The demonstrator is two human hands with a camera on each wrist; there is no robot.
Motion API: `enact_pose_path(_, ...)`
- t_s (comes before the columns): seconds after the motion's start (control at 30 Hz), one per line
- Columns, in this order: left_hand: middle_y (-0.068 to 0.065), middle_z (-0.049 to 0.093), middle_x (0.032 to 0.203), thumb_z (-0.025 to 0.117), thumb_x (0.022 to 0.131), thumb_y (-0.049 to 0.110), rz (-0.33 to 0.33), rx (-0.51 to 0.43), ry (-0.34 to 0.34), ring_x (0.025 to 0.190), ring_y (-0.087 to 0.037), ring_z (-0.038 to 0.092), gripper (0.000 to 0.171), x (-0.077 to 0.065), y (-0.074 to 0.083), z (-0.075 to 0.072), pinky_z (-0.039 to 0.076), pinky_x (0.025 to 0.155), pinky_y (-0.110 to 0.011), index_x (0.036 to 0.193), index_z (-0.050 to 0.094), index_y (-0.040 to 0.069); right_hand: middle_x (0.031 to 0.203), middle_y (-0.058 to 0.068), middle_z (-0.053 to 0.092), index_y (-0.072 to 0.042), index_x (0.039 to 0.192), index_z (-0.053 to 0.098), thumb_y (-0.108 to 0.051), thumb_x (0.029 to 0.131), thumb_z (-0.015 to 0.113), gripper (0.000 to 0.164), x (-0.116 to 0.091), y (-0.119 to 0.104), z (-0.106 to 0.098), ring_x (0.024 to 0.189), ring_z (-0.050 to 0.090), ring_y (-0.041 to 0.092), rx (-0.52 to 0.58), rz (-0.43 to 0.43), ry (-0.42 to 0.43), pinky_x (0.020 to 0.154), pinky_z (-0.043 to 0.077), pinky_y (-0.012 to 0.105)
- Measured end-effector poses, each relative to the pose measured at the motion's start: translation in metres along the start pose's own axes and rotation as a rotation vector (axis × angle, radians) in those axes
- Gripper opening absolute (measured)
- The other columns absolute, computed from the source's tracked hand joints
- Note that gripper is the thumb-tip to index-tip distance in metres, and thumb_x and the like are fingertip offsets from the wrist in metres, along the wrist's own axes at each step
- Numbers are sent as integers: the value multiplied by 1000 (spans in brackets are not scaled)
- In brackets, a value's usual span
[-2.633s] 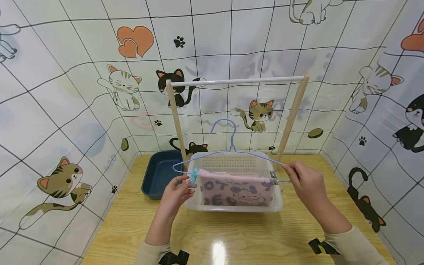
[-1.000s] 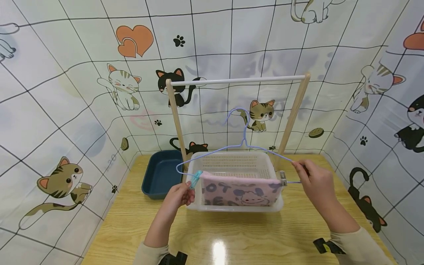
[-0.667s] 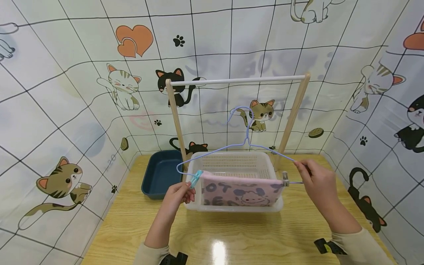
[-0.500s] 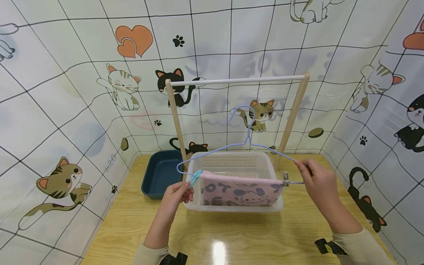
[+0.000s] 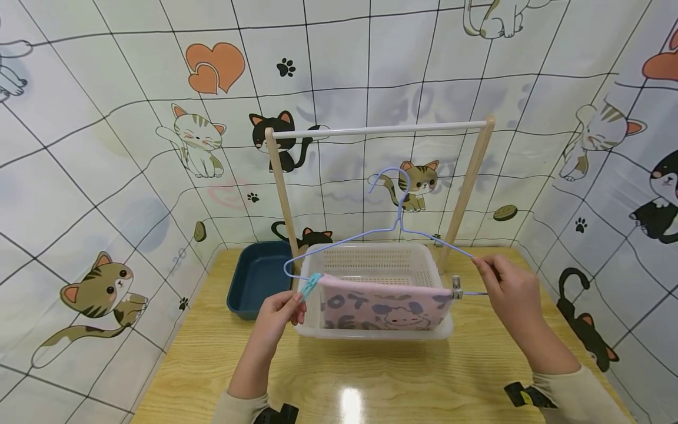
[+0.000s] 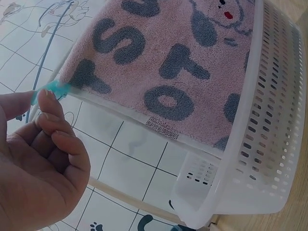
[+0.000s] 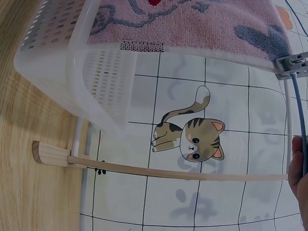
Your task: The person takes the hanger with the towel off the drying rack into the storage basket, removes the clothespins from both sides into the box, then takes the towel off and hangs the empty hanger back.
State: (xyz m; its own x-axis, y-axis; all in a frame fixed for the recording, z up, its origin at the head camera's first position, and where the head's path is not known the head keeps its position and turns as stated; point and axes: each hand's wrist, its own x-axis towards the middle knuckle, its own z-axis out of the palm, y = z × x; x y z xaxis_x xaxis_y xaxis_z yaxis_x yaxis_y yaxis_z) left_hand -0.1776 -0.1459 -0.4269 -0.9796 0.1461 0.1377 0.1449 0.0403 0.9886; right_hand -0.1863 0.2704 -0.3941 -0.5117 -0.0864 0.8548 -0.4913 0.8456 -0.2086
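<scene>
A pink towel [image 5: 381, 303] with grey letters hangs folded over the lower bar of a blue wire hanger [image 5: 345, 240]. At the towel's left end, a turquoise clothespin [image 5: 309, 285] is pinched between the thumb and index finger of my left hand [image 5: 278, 312]; the left wrist view shows its other fingers curled loosely. A grey clip [image 5: 457, 287] sits at the towel's right end, also seen in the right wrist view. My right hand [image 5: 511, 294] grips the right shoulder of the hanger, its fingertips at the wire's bend. The hanger's hook points up, below the rack's rail.
Behind the towel stands a white perforated basket [image 5: 371, 254] on the wooden table [image 5: 402, 383]. A dark blue basin [image 5: 249, 309] is to its left. A rack with wooden posts [image 5: 468, 182] and a white rail [image 5: 378, 129] rises over the basket.
The hanger has moved right and slightly up with the towel, and both hands have shifted with it. My left fingers now pinch the clothespin's tail, which they were beside at first.
</scene>
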Motion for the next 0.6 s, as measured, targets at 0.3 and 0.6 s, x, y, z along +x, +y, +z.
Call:
enact_pose_path(0.3,-4,55,62,52,101,10,36,10,-6,59,-13,51,31,-2,0,-5,44,60,-23,81,58,-12,57,-3,47,-2,82,63,-14,92,68,16,-1,2,1,44,30,1,-8,15,-28,40,26,21)
enact_pose_path(0.6,-4,54,63,50,101,9,13,-31,88,60,-12,51,33,-1,-3,-11,44,58,-23,80,56,-15,55,-4,46,-1,81,64,-43,101,49,48,-3,4,2,44,28,0,-18,6,-20,39,24,22)
